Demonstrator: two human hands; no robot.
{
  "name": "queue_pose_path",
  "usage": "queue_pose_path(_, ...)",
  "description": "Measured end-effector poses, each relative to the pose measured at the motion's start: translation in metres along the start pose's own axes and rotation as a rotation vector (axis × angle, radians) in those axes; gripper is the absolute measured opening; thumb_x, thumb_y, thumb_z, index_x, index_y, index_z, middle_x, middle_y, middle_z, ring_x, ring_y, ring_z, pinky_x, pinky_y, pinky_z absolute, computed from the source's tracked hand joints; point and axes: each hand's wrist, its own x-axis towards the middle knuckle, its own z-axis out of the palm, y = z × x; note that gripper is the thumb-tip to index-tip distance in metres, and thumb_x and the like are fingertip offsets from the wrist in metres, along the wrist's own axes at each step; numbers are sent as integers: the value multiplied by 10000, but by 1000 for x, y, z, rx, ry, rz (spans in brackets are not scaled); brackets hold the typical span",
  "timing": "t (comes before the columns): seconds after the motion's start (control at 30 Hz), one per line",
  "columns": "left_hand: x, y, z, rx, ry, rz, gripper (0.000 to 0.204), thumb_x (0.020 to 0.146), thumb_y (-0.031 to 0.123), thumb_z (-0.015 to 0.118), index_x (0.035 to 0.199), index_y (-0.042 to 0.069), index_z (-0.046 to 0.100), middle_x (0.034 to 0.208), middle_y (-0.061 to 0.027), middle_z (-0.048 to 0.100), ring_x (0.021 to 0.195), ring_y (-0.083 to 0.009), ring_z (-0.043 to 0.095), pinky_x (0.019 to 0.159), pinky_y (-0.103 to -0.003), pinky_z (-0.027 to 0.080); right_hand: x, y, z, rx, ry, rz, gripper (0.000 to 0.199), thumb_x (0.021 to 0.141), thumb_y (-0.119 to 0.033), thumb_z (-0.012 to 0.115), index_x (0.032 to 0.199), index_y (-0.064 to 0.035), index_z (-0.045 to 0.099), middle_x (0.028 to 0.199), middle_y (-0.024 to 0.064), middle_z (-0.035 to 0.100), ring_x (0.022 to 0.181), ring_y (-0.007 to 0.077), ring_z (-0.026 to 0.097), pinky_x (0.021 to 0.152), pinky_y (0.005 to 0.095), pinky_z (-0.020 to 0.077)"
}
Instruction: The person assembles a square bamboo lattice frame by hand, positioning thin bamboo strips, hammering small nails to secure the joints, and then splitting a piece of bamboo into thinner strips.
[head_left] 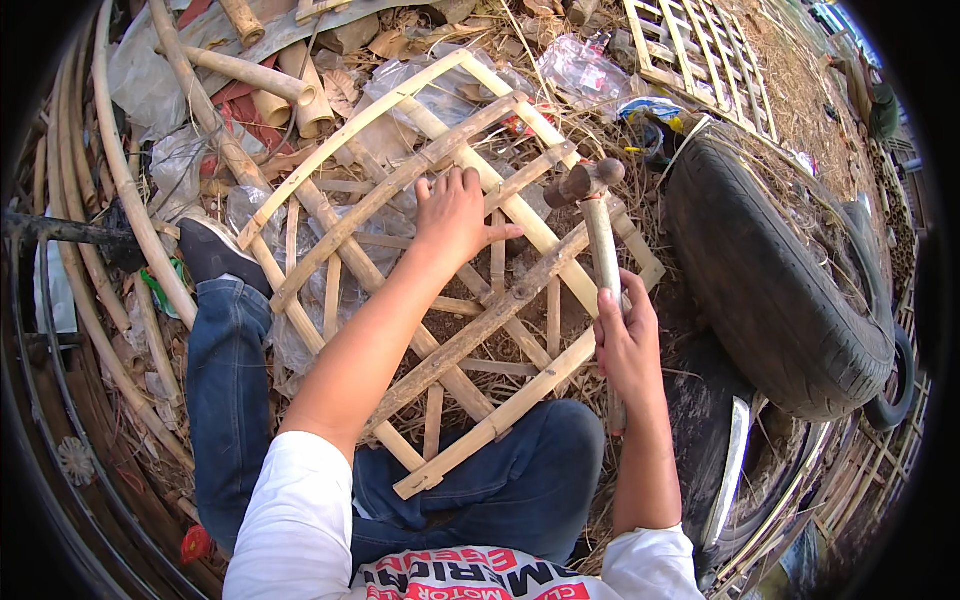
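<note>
A square lattice of split bamboo slats [480, 330] lies tilted before me, its near edge against my jeans. My left hand [452, 218] grips it near the middle, fingers bent over a slat and thumb stretched to the right. My right hand [628, 335] is wrapped round the pale handle of a hammer [603, 245], at the lattice's right side. The hammer stands nearly upright, its rusty head raised above the lattice's right corner. Whether the head touches a slat, I cannot tell. No nail can be made out.
A black tyre [775, 280] stands close on the right. Another bamboo lattice [705, 60] lies at the far right. Cut bamboo pieces [250, 75], plastic scraps and dry leaves litter the far ground. Long bamboo poles [140, 220] curve along the left, near my shoe [215, 252].
</note>
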Motion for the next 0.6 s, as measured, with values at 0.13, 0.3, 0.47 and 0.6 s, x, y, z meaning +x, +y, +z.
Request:
queue_pose_path(0.13,-20,13,6,45,-229,-99,1081,649,827,590,1252,-62,465,1159,-220,609,1136,-336,546,1038,-490,264,13,1,6,-81,1,-74,357,989,-233,518,1252,6,478,992,163,633,865,208,601,784,356,483)
queue_pose_path(0.3,-18,13,5,-32,-233,-174,1039,623,819,627,1219,-19,475,1137,-214,632,1129,-325,565,1040,-460,261,28,-7,22,-199,-22,-120,365,980,-248,533,1242,1,482,968,252,643,903,312,654,779,394,487)
queue_pose_path(0.47,-17,17,6,-66,-222,-197,1010,593,805,669,1207,28,473,1104,-198,654,1129,-313,577,1049,-433,258,40,-8,30,-317,-13,-200,392,971,-261,544,1258,-1,481,800,266,645,807,409,670,718,432,498)
queue_pose_path(0.6,-16,15,-6,-110,-348,-201,1057,640,789,654,1291,-14,434,1207,-222,610,1209,-366,522,1090,-512,229,42,-15,35,-385,-14,-229,410,968,-267,544,1272,-1,476,834,294,647,853,434,660,722,451,498)
